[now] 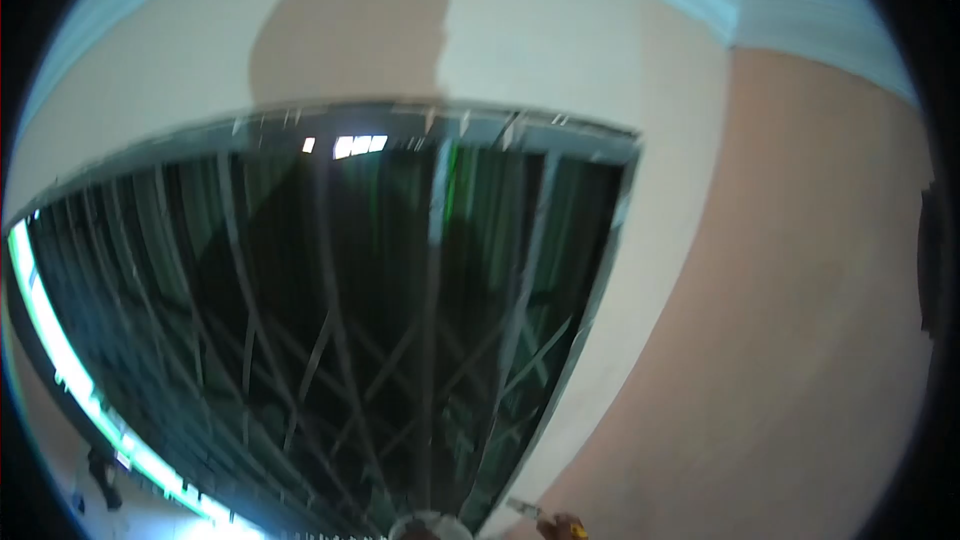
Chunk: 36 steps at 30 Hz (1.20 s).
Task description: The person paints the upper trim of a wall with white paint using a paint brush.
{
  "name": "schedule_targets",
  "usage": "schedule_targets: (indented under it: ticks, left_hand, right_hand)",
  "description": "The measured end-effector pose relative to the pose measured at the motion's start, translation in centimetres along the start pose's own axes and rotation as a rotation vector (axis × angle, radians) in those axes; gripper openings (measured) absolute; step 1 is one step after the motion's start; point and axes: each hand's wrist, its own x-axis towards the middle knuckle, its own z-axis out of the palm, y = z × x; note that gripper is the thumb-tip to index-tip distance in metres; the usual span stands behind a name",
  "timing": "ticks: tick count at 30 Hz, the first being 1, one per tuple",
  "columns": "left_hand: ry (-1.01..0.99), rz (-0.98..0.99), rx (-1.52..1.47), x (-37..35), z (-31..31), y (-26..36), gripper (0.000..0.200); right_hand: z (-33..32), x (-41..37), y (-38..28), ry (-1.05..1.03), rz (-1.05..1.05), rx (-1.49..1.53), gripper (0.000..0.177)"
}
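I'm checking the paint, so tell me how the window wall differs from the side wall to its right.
The window wall looks pale cream; the side wall looks darker and peach. The window wall holds a barred window, while the side wall shows no opening. A shadow falls on the window wall; none shows on the side wall. Both are smooth and plain.

A pale wall (600,90) carries a dark window (300,270) fronted by a metal grille (432,340).
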Motion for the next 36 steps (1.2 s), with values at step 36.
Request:
schedule_targets:
  ticks: [36]
  left_hand:
    - [0.73, -0.416, -0.785, -10.5, -15.2, 5.2, 0.021]
  right_hand:
    - [22.7, -7.9, 15.0, -1.615, -0.426, -1.01, 0.016]
